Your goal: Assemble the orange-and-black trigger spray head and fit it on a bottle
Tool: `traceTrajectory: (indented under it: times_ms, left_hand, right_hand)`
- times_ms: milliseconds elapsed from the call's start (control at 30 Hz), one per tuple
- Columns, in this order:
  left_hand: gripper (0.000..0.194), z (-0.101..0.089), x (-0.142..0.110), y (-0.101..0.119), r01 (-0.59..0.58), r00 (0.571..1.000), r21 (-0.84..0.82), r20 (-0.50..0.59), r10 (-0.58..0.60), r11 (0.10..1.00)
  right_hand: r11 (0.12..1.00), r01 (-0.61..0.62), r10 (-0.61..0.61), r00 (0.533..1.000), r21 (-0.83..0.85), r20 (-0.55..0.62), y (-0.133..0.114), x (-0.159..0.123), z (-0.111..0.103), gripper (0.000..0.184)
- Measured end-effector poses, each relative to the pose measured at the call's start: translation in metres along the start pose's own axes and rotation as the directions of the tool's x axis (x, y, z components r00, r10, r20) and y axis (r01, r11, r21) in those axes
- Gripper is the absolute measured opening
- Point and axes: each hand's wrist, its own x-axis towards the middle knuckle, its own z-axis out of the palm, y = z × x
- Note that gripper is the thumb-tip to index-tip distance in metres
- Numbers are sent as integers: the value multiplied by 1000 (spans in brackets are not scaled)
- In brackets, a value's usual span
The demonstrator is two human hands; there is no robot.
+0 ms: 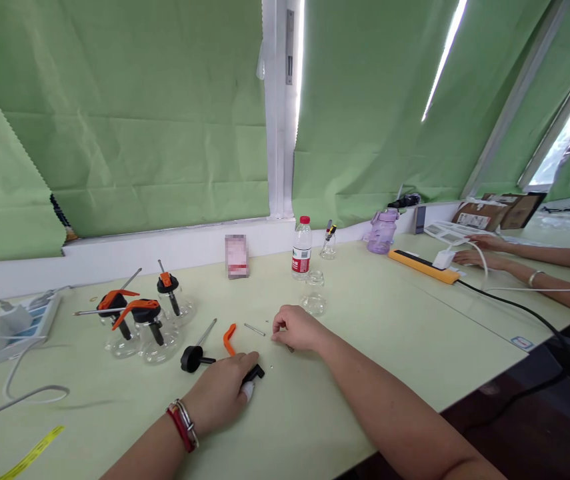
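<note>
My left hand (pixel 225 390) rests on the pale green table (pixel 365 347) with its fingers closed on a small black part (pixel 256 373). My right hand (pixel 295 328) lies a little farther back, fingers curled in a pinch on something too small to make out. Between the hands lie an orange lever (pixel 229 339), a thin metal pin (pixel 254 329) and a black cap with a metal rod (pixel 195 356). To the left stand three clear glass bottles with black and orange pump heads (pixel 141 327). An empty glass bottle (pixel 313 297) stands just beyond my right hand.
A water bottle with a red cap (pixel 302 248), a pink box (pixel 237 256) and a purple jug (pixel 382 231) stand near the wall. Another person's hands (pixel 475 252) rest at the right by a yellow power strip (pixel 422 265). A white power strip with cables (pixel 12 327) lies far left.
</note>
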Motion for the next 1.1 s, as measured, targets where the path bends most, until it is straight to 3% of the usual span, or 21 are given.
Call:
traceTrajectory:
  times_ms: [100, 167, 333, 600, 1100]
  left_hand:
    - [26, -5, -1, 3, -25, 999, 10, 39, 25, 1000]
    - [29, -7, -1, 4, -37, 998, -1, 54, 37, 999]
    - [31, -10, -1, 3, -35, 997, -31, 70, 38, 999]
    - [20, -8, 0, 3, -20, 997, -40, 72, 23, 999]
    - [22, -4, 0, -2, -50, 997, -63, 62, 54, 997]
  right_hand:
    - [986, 164, -165, 967, 19, 193, -5, -4, 1, 19]
    - [980, 196, -196, 932, 32, 304, -6, -5, 4, 23]
    - [982, 183, -187, 910, 47, 371, -7, -4, 10, 19]
    - [981, 185, -194, 913, 57, 359, -12, -5, 16, 14]
    - [970, 244, -240, 922, 27, 303, -12, -5, 26, 13]
